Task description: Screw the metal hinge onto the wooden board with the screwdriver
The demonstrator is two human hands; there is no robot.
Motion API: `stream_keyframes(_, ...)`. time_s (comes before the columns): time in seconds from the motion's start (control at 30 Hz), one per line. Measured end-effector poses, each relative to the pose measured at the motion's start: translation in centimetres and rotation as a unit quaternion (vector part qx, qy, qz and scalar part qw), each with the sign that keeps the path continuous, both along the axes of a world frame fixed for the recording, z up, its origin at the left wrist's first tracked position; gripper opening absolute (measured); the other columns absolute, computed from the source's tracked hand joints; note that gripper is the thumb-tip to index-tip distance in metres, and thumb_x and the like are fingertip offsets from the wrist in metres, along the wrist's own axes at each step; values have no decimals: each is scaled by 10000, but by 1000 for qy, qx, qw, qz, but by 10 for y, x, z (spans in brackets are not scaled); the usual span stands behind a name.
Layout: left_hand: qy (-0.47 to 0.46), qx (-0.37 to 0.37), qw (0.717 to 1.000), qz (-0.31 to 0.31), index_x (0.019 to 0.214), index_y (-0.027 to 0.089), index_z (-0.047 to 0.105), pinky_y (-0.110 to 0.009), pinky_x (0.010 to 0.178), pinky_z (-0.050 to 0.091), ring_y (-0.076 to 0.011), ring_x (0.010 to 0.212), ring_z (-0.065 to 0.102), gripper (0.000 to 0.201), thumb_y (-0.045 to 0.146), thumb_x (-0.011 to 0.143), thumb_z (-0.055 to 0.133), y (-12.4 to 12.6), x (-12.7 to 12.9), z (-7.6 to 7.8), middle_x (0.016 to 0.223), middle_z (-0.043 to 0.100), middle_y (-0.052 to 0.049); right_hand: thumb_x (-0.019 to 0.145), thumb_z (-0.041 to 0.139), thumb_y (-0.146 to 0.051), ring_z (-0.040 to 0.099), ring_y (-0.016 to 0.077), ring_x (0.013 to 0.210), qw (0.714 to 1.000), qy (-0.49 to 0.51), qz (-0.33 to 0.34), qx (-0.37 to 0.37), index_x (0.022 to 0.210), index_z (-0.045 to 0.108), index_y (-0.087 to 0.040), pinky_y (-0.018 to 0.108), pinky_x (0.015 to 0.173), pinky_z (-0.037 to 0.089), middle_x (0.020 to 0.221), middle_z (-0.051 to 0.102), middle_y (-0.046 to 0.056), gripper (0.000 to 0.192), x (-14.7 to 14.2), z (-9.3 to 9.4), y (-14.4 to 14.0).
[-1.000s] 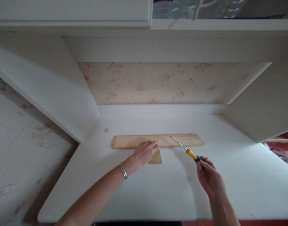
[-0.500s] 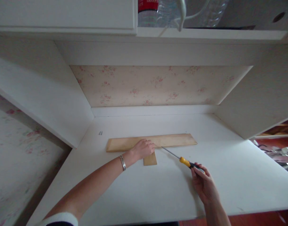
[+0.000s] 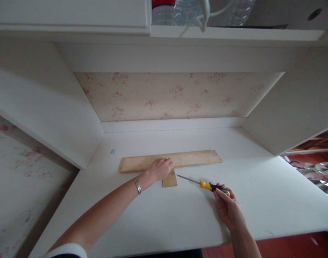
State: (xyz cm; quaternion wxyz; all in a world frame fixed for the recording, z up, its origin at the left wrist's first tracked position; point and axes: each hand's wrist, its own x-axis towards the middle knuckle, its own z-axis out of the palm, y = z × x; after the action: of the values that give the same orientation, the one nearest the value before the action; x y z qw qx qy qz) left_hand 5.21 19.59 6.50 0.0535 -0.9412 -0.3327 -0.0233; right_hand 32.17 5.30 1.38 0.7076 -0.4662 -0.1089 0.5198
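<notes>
A long, narrow wooden board (image 3: pixel 193 157) lies crosswise on the white desktop. A shorter wooden piece (image 3: pixel 169 180) reaches toward me from under my left hand (image 3: pixel 160 168). The fingers of that hand are curled together at the place where the two pieces meet, and what they pinch is hidden. My right hand (image 3: pixel 230 208) is closed around a screwdriver (image 3: pixel 206 185) with a yellow and black handle. Its shaft points left, and the tip is close to the right edge of the shorter piece, apart from my left fingers.
Small metal pieces, apparently screws (image 3: pixel 112 151), lie on the desktop (image 3: pixel 153 222) at the back left. White side panels (image 3: pixel 295 104) enclose the desk. Overhead, a shelf (image 3: pixel 234 34) holds plastic bottles and a hanging white cable (image 3: pixel 205 16).
The screwdriver's tip has moved left and toward me, from the long board's front edge to beside the shorter piece. My left hand stays at the boards. The view has shifted slightly.
</notes>
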Motion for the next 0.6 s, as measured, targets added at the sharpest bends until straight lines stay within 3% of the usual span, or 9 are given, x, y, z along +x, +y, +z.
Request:
stream_keyframes(0.27, -15, -85, 995, 44, 954, 144, 562, -314, 679, 484, -197, 783, 617, 270, 233, 958, 307, -5, 2, 7, 922, 606, -96, 533, 833, -123, 592, 201, 1046, 1000, -4, 20, 9, 791, 632, -200, 118, 739, 535, 999, 577, -33, 336, 0, 3, -1)
stream_keyframes(0.6, -27, -120, 990, 62, 1020, 159, 530, -294, 737, 479, -182, 848, 603, 279, 33, 865, 336, -9, 1, 8, 999, 586, -97, 524, 833, -108, 592, 223, 1053, 999, -4, 34, 14, 806, 627, -203, 137, 733, 540, 974, 586, -32, 362, -4, 6, -2)
